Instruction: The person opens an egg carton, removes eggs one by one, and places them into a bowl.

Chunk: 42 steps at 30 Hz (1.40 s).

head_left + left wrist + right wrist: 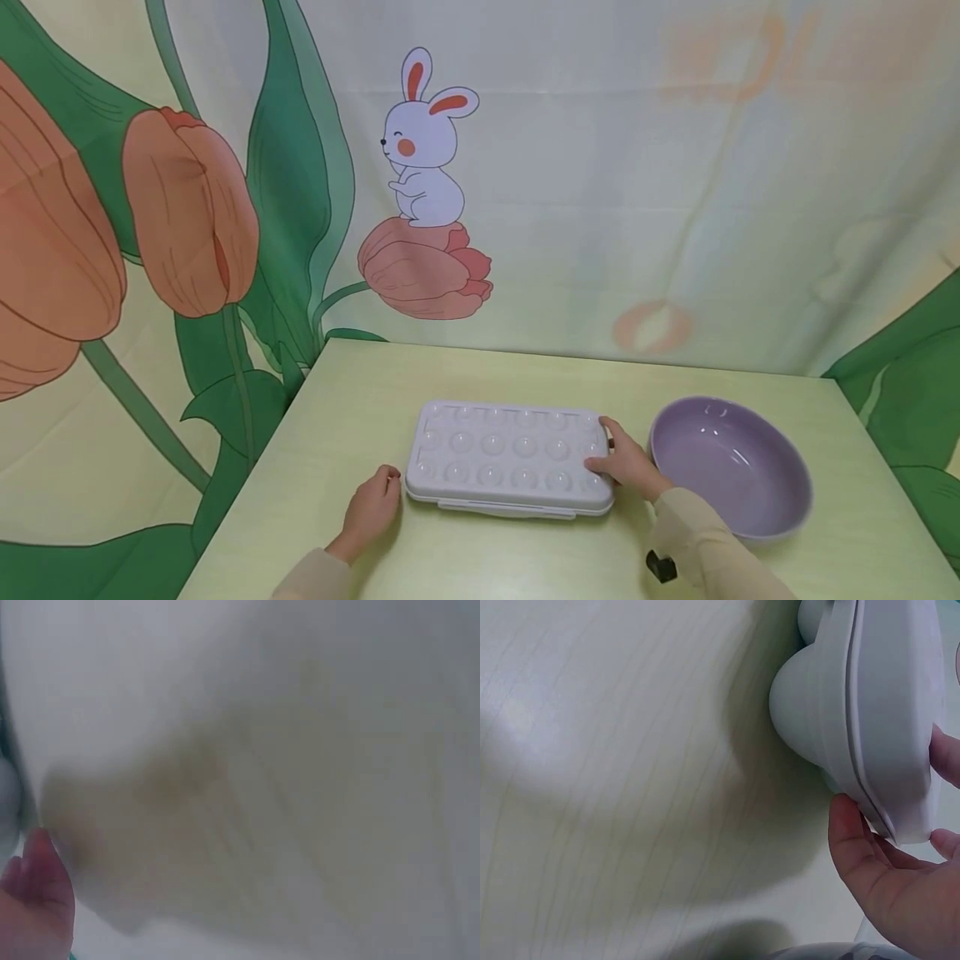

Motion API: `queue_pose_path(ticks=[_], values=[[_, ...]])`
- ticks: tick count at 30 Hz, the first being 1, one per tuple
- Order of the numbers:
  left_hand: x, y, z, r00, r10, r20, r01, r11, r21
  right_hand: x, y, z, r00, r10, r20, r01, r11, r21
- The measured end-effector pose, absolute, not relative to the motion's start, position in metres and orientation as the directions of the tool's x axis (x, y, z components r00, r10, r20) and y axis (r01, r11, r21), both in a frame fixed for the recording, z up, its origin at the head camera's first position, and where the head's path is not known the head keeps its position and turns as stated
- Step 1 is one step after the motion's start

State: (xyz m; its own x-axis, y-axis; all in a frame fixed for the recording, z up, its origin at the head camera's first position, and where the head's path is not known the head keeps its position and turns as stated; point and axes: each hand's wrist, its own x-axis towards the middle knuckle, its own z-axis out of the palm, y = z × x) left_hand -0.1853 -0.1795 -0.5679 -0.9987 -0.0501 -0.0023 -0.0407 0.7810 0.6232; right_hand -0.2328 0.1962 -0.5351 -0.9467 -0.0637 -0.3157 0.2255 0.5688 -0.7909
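A white lidded egg box (510,458) with rows of round domes on its lid lies in the middle of the head view, a long clasp along its near side. My right hand (632,465) grips its right end, with fingertips on top of the lid. In the right wrist view, that hand (900,889) holds the corner of the box (900,697) from both faces, and rounded cups bulge from one face. Just beside the left end is my left hand (371,510), its fingers loosely curled around nothing. Whether it touches the box I cannot tell.
To the right stands a glossy purple bowl (731,475), close to my right wrist and forearm. A small black object (661,567) sits at the right sleeve. Behind the pale table (360,375) hangs a cloth (562,208) printed with tulips and a rabbit.
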Motion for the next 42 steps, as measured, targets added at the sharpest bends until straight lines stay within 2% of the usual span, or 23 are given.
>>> queue_pose_path(ticks=[5, 9, 12, 17, 22, 27, 42], values=[[-0.168, -0.163, -0.568, -0.996, -0.042, -0.077, -0.085, 0.69, 0.719, -0.23, 0.194, -0.529, -0.947, -0.062, -0.316, 0.227, 0.57, -0.79], [-0.158, -0.152, -0.567, -0.971, -0.023, -0.237, -0.216, 0.5, 0.839, -0.23, 0.192, -0.526, -0.944, -0.056, -0.326, 0.237, 0.575, -0.783], [-0.154, -0.146, -0.567, -0.941, 0.031, -0.336, -0.304, 0.348, 0.887, -0.229, 0.19, -0.523, -0.942, -0.053, -0.331, 0.239, 0.585, -0.775], [-0.15, -0.14, -0.565, -0.891, 0.174, -0.419, -0.379, 0.225, 0.898, -0.229, 0.19, -0.521, -0.941, -0.045, -0.336, 0.245, 0.596, -0.765], [-0.147, -0.132, -0.567, -0.854, 0.269, -0.445, -0.447, 0.057, 0.892, -0.229, 0.189, -0.521, -0.938, -0.041, -0.344, 0.257, 0.585, -0.77], [-0.147, -0.125, -0.57, -0.85, 0.275, -0.449, -0.492, -0.112, 0.864, -0.229, 0.19, -0.524, -0.938, -0.04, -0.343, 0.258, 0.579, -0.773], [-0.146, -0.103, -0.577, -0.865, 0.227, -0.448, -0.5, -0.298, 0.813, -0.23, 0.19, -0.527, -0.939, -0.048, -0.341, 0.253, 0.573, -0.779]])
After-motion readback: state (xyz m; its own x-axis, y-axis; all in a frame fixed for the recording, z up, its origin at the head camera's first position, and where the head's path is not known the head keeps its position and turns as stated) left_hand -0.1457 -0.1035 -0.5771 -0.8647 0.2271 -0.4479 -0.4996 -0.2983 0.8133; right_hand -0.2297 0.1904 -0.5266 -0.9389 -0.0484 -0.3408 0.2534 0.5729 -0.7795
